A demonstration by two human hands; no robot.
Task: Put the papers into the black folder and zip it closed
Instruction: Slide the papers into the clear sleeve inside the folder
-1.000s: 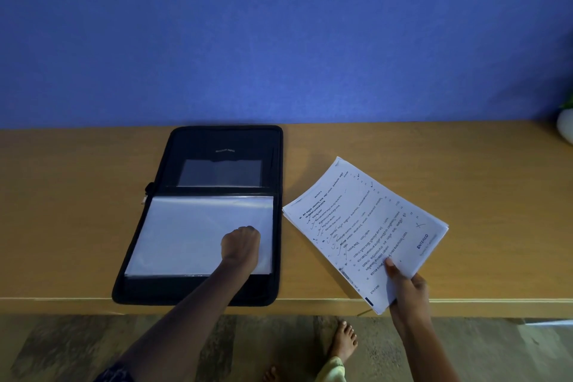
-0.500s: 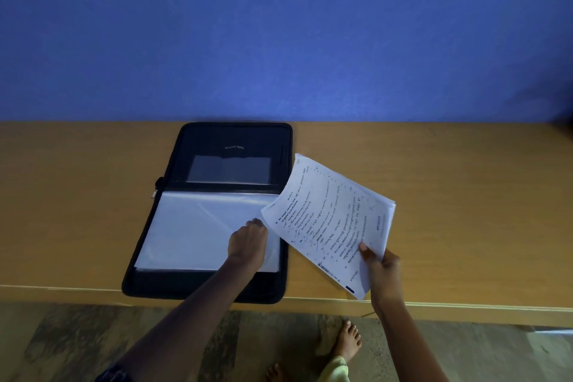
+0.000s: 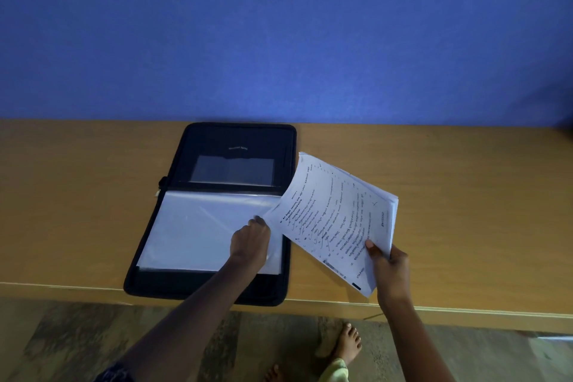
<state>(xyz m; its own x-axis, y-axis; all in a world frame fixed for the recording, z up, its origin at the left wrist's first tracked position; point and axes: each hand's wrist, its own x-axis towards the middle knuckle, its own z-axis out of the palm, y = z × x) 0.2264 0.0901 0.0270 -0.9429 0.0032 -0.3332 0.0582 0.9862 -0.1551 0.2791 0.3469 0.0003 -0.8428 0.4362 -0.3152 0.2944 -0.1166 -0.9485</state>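
Note:
The black folder (image 3: pixel 238 139) lies open on the wooden table (image 3: pixel 449 183), its near half covered by clear plastic sleeves (image 3: pixel 192 226). My left hand (image 3: pixel 251 240) pinches the right edge of the top sleeve, lifting it a little. My right hand (image 3: pixel 387 267) grips the near corner of a stack of printed papers (image 3: pixel 335 220), tilted above the table. The stack's left corner overlaps the folder's right edge, close to my left hand.
The table's front edge (image 3: pixel 465 313) runs just below the folder, which overhangs it slightly. A blue wall (image 3: pixel 279 34) rises behind. Bare feet (image 3: pixel 344 341) stand on the patterned floor under the edge.
My right hand has carried the papers left from the table toward the folder and raised them. My left hand has lifted the sleeve's right edge slightly.

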